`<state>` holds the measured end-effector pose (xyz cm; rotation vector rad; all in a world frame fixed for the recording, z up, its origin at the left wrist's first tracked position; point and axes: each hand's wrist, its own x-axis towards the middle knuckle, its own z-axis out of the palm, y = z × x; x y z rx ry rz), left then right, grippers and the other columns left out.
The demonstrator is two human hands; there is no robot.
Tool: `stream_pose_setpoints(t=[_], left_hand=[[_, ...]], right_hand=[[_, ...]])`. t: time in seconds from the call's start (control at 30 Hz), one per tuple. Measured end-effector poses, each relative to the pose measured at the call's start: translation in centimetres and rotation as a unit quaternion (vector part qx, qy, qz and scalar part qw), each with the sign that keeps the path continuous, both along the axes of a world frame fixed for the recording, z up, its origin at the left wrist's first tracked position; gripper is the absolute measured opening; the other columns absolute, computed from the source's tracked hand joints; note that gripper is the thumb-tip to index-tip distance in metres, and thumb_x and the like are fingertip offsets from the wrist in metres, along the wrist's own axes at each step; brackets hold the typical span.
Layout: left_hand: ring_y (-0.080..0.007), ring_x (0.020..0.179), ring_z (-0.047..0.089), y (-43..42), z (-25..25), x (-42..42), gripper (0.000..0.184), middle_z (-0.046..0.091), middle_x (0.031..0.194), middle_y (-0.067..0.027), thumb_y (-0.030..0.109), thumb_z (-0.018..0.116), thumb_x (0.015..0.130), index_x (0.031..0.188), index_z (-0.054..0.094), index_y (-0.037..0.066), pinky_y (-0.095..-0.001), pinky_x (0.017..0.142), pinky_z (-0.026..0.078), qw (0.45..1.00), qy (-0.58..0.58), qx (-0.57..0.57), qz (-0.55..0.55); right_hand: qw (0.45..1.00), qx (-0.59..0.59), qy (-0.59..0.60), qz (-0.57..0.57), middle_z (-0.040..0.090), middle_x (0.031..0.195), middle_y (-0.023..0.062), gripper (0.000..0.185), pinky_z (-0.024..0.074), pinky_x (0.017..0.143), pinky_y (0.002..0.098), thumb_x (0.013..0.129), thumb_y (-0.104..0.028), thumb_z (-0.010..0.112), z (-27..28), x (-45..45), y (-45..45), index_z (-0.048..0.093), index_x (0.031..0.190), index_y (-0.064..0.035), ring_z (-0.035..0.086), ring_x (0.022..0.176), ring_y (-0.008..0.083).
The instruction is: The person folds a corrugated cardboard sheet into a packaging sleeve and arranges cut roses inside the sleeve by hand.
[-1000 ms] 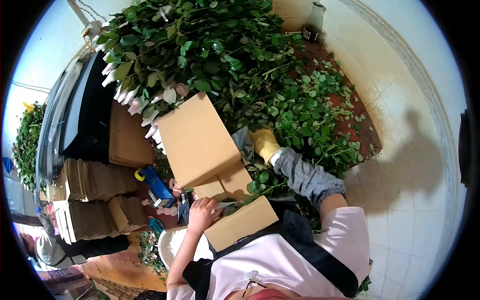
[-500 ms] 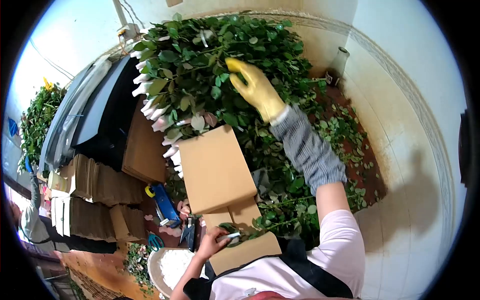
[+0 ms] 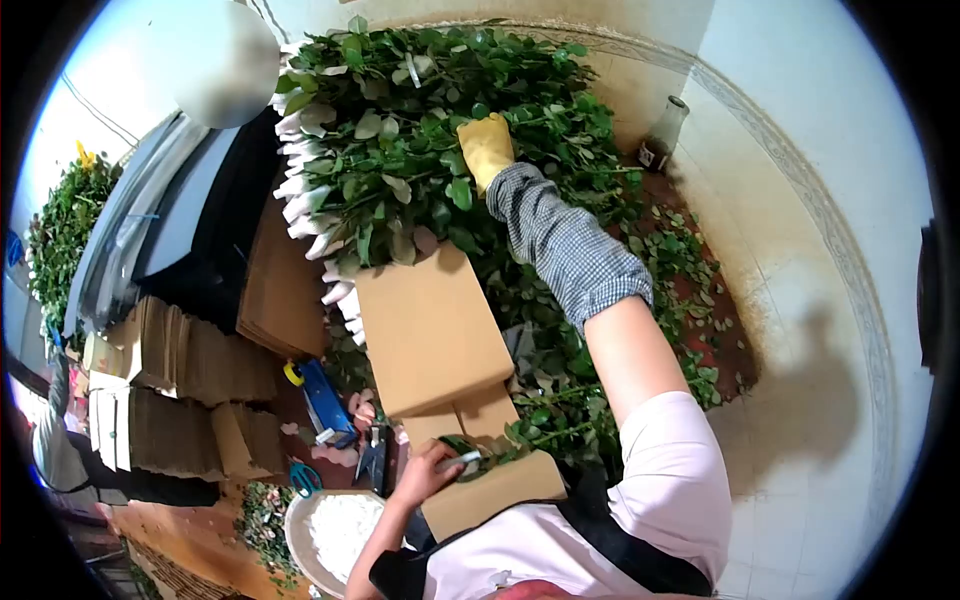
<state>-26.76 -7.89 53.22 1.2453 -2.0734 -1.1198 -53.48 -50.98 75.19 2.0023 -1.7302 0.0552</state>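
Note:
My left hand (image 3: 425, 472), bare, is closed around a leafy flower stem with a small white piece (image 3: 460, 459) showing beside the fingers, over cardboard in front of my body. In a yellow glove, my right hand (image 3: 486, 150) reaches far out onto a big pile of leafy flower stems (image 3: 400, 140). Its fingers are curled closed among the leaves on a leafy stem, though the grip itself is partly hidden. White sleeves (image 3: 300, 205) cover the stems' ends along the pile's left side. Between my hands a brown cardboard box (image 3: 435, 330) lies against the pile.
Stacked cardboard sheets (image 3: 160, 430) stand at left, below dark panels (image 3: 200, 210). A blue tool (image 3: 328, 405), a black stapler (image 3: 376, 460), teal scissors (image 3: 305, 478) and a basin of white material (image 3: 340, 535) sit nearby. A bottle (image 3: 664, 135) stands by the wall. Another person's sleeve (image 3: 55, 440) shows far left.
My gloved right hand has moved a little left and farther into the pile, and its spread fingers have closed. My left hand keeps its hold near the box.

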Motion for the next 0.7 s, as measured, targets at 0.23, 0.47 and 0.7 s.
stream_pose_setpoints(t=[0.23, 0.47, 0.7], left_hand=[[-0.0338, 0.096, 0.061, 0.1, 0.9, 0.0, 0.024, 0.06, 0.105, -0.0132, 0.023, 0.078, 0.08, 0.098, 0.072, 0.007, -0.0423, 0.083, 0.053, 0.974, -0.134, -0.181, -0.041], [-0.0338, 0.108, 0.062, 0.0, -1.3, 1.0, 0.023, 0.064, 0.114, -0.0129, 0.021, 0.074, 0.087, 0.104, 0.073, 0.006, -0.0433, 0.092, 0.051, 0.989, -0.01, -0.137, -0.047], [-0.035, 0.105, 0.065, 0.2, -1.7, 1.0, 0.019, 0.067, 0.116, -0.014, 0.017, 0.069, 0.091, 0.105, 0.071, 0.003, -0.0405, 0.09, 0.052, 0.996, 0.049, -0.072, -0.017]], right_hand=[[1.0, -0.002, -0.023, -0.008, 0.075, 0.095, 0.0089, 0.019, 0.045, 0.101, 0.0403, 0.083, -0.016, 0.071, 4.5, -1.2, 10.5, 0.074, 0.102, -0.016, 0.071, 0.095, 0.0249], [0.945, -0.105, -0.226, 0.213, 0.057, 0.071, 0.0194, 0.035, 0.0513, 0.071, 0.0517, 0.076, 0.005, 0.064, 0.3, -6.9, 27.1, 0.069, 0.109, -0.0041, 0.059, 0.069, 0.04], [0.909, 0.284, -0.274, 0.135, 0.072, 0.099, 0.0183, 0.046, 0.0596, 0.076, 0.0387, 0.084, 0.007, 0.064, -7.9, -12.3, 38.8, 0.068, 0.126, -0.0107, 0.071, 0.083, 0.0285]])
